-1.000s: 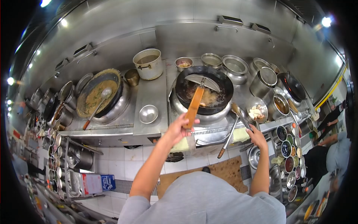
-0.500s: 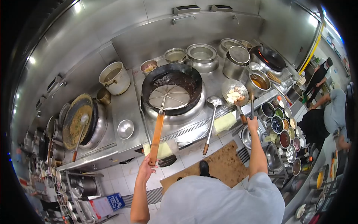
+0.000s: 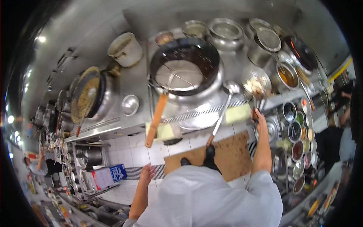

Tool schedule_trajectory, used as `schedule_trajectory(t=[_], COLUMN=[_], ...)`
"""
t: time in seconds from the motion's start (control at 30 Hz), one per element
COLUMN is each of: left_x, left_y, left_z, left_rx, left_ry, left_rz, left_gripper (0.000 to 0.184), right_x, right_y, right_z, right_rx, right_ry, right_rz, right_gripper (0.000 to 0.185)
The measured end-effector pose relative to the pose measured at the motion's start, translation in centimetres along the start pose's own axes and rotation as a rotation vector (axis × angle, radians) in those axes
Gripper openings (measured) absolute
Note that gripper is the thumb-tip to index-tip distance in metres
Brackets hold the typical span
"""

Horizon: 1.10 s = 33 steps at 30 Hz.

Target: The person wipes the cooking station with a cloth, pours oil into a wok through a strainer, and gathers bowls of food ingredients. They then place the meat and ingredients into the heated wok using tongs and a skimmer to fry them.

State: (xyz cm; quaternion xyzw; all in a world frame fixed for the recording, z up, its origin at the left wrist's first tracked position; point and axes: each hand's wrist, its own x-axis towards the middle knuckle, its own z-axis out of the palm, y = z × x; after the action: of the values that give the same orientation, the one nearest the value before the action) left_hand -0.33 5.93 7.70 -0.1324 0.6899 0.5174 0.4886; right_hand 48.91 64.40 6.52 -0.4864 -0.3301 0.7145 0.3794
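My left hand (image 3: 147,173) is off the counter, fingers apart and holding nothing, below the wooden handle of a large round mesh strainer (image 3: 179,73). That strainer rests in a black wok (image 3: 209,60) with dark liquid. At the counter's front edge, my right hand (image 3: 261,120) is closed on a dark utensil handle (image 3: 261,103); blur hides its kind. Right beside it is the handle of a perforated skimmer (image 3: 261,75) with pale food pieces in it. A metal ladle (image 3: 223,113) lies left of my right hand, its handle overhanging the edge.
On the left stand another wok (image 3: 85,94) with a ladle in it and a white pot (image 3: 126,51). A small metal bowl (image 3: 130,104) sits between. Seasoning containers (image 3: 295,130) line the right, beside a pot of amber liquid (image 3: 287,75). Other people stand at both sides.
My left hand has let go of the strainer's wooden handle and drawn back toward my body. My right hand stays by the skimmer handle. The view has shifted and blurred.
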Motion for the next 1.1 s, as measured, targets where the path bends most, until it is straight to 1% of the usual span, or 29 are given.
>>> schedule_trajectory(t=[0.03,0.1,0.17,0.2,0.23,0.3,0.37,0.43,0.47,0.5,0.57,0.6,0.63,0.7,0.73,0.8,0.87,0.9,0.97,1.03,1.07,1.1], left_x=[0.0,0.8,1.4,1.4,2.6,4.9,5.6,5.6,5.4,5.2,4.9,5.4,6.3,8.3,9.1,11.3,12.7,13.5,15.4,13.7,12.9,12.3], left_y=[-0.1,-0.5,0.3,0.8,0.6,-0.6,-1.6,-2.1,-2.5,-2.9,-4.0,-4.5,-4.9,-6.0,-6.6,-7.3,-7.7,-8.8,-11.5,-12.5,-13.0,-13.0], left_z=[1.4,3.6,6.4,7.8,7.7,7.1,6.5,5.7,5.2,4.7,3.5,3.2,3.2,3.5,4.5,7.9,12.3,14.3,18.4,24.6,27.9,31.4], left_rx=[0.044,0.042,0.311,0.394,0.382,0.688,0.669,0.54,0.56,0.574,0.547,0.534,0.54,0.486,0.491,0.633,0.916,1.04,1.267,1.289,1.261,1.232], left_ry=[-0.01,-0.071,-0.163,-0.162,-0.162,-0.238,-0.2,-0.171,-0.167,-0.18,-0.145,-0.166,-0.19,-0.367,-0.389,-0.452,-0.619,-0.612,-0.796,-0.84,-0.93,-1.016], left_rz=[-0.002,-0.04,0.004,0.02,0.034,0.222,0.249,0.169,0.199,0.195,0.058,0.018,0.01,-0.007,-0.022,0.052,0.201,0.341,0.741,0.531,0.443,0.354], left_gripper=[0.037,0.037,0.038,0.039,0.039,0.039,0.036,0.035,0.031,0.031,0.028,0.024,0.024,0.024,0.024,0.028,0.035,0.04,0.04,0.04,0.039,0.038], right_x=[-2.0,-2.4,-2.4,-2.4,-2.8,-4.7,-5.8,-7.1,-7.3,-8.1,-8.8,-9.3,-10.3,-12.4,-13.4,-14.5,-15.5,-15.5,-16.5,-15.9,-15.5,-14.9], right_y=[-1.6,-2.4,-3.0,-3.2,-3.6,-4.1,-5.1,-6.0,-6.6,-7.7,-8.8,-9.4,-10.3,-11.7,-12.2,-12.3,-11.9,-11.7,-11.8,-11.5,-11.3,-11.2], right_z=[3.2,4.5,4.0,4.4,5.2,6.8,8.3,9.6,10.2,11.4,12.6,13.1,14.0,14.8,15.0,14.7,14.3,13.7,13.6,12.2,11.4,10.9], right_rx=[0.069,0.092,0.112,0.137,0.133,0.058,0.068,0.083,0.074,0.081,0.091,0.097,0.102,0.077,0.069,0.044,-0.005,-0.029,-0.088,-0.1,-0.092,-0.102], right_ry=[0.028,0.044,0.038,0.013,-0.002,0.045,-0.016,0.007,0.008,0.005,-0.071,-0.091,-0.112,-0.104,-0.095,-0.091,-0.099,-0.111,-0.087,-0.125,-0.132,-0.132], right_rz=[0.054,-0.006,-0.006,0.006,-0.004,-0.018,-0.04,-0.068,-0.07,-0.078,-0.136,-0.148,-0.162,-0.145,-0.137,-0.119,-0.138,-0.135,-0.134,-0.103,-0.089,-0.083], right_gripper=[0.025,0.024,0.023,0.022,0.022,0.023,0.023,0.023,0.023,0.022,0.021,0.02,0.02,0.018,0.017,0.017,0.02,0.021,0.024,0.032,0.032,0.04])
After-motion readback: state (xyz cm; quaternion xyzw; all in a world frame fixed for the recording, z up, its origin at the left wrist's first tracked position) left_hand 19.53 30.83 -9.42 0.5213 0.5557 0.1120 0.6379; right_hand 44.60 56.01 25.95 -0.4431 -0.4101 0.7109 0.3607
